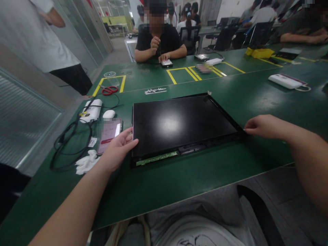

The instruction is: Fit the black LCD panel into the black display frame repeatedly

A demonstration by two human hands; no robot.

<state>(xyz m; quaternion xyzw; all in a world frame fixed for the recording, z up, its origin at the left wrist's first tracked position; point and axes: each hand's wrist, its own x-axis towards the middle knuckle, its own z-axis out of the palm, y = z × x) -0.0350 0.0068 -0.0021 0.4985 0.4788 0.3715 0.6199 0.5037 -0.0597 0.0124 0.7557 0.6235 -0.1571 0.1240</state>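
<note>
A black flat display panel [176, 119] lies face up on the green table, set in a thin black frame [222, 111]. Along its near edge runs a narrow green circuit board [156, 158]. My left hand [119, 145] grips the panel's left edge, thumb on top and fingers against the side. At the near right corner, my right hand [263, 128] pinches the frame's edge; its fingertips are partly hidden. A small light tab [209, 92] sticks up at the far right corner.
Left of the panel lie a phone [110, 135], crumpled tissue [87, 162], a black cable [70, 145], a white box-shaped device [91, 110] and red-handled scissors [109, 90]. A white power bank [287, 82] lies right. Across the table sits a person [160, 42] handling a small device.
</note>
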